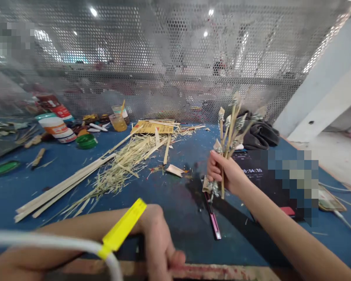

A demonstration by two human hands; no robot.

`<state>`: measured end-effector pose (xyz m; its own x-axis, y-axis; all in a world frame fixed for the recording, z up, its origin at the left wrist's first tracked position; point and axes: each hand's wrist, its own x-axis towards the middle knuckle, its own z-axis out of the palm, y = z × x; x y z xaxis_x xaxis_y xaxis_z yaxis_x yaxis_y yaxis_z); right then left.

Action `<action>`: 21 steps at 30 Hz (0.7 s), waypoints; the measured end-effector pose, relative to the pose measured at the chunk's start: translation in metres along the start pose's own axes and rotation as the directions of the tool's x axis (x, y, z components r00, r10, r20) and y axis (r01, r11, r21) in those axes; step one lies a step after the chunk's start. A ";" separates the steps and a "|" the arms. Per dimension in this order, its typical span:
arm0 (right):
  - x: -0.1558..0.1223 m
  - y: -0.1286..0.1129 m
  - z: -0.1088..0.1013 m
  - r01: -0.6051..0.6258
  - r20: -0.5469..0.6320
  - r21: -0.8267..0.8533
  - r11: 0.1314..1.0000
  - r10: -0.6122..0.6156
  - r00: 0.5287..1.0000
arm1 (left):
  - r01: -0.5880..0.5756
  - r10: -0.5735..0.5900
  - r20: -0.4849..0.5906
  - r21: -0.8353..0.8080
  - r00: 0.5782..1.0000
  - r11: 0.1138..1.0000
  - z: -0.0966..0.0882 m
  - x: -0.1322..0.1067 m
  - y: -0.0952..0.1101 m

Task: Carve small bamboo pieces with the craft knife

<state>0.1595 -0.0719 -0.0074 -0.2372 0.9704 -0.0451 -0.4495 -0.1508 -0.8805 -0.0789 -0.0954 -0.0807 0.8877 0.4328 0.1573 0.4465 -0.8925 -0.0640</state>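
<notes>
My right hand (229,171) is closed around a bundle of thin wooden sticks (230,134), held raised above the table. Several sticks fan out at the top, with pale pointed pieces and whitish wrapping at their ends. More whitish wrapping hangs below my fist. Beneath it lies a utility knife (213,220) with a pink and black handle. My left hand (159,240) hangs bent at the wrist over the table's front edge. Its thumb shows, while the other fingers are mostly hidden or cut off by the frame.
A heap of wood shavings (125,164) and long strips (70,185) cover the left middle. Paint bottles (56,127) and a cup of yellowish liquid (117,123) stand behind. A dark screen (257,187), a grey cloth (261,134) and a cabled phone (330,199) lie right. A white cable (46,240) crosses the foreground.
</notes>
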 end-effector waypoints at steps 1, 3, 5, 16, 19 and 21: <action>0.013 0.003 0.001 -0.023 -0.011 0.061 0.998 0.024 1.000 | -0.054 0.054 0.013 -0.018 0.998 0.998 -0.001 0.009 -0.011; 0.032 0.011 -0.003 -0.028 -0.044 0.121 0.992 0.034 0.998 | -0.193 0.195 0.033 -0.062 0.980 0.979 -0.007 0.026 -0.032; 0.040 0.017 -0.013 -0.021 -0.060 0.146 0.989 0.030 0.998 | -0.300 0.301 0.001 -0.073 0.954 0.951 -0.015 0.038 -0.051; 0.016 0.024 -0.067 -0.136 -0.098 0.378 0.916 0.186 0.978 | 0.231 -0.229 0.034 -0.103 0.973 0.967 -0.009 0.027 -0.068; 0.017 0.030 -0.068 -0.162 -0.125 0.466 0.870 0.246 0.961 | 0.129 -0.128 0.016 -0.157 0.992 0.979 -0.015 0.020 -0.065; 0.018 0.033 -0.069 -0.172 -0.145 0.505 0.846 0.280 0.949 | 0.098 -0.104 -0.071 -0.086 0.992 0.992 -0.022 0.008 -0.067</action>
<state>0.1998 -0.0467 -0.0693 -0.2258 0.9062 -0.3574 -0.7746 -0.3896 -0.4983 -0.1039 -0.0350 -0.0538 0.8263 0.5131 0.2325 0.5198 -0.8535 0.0363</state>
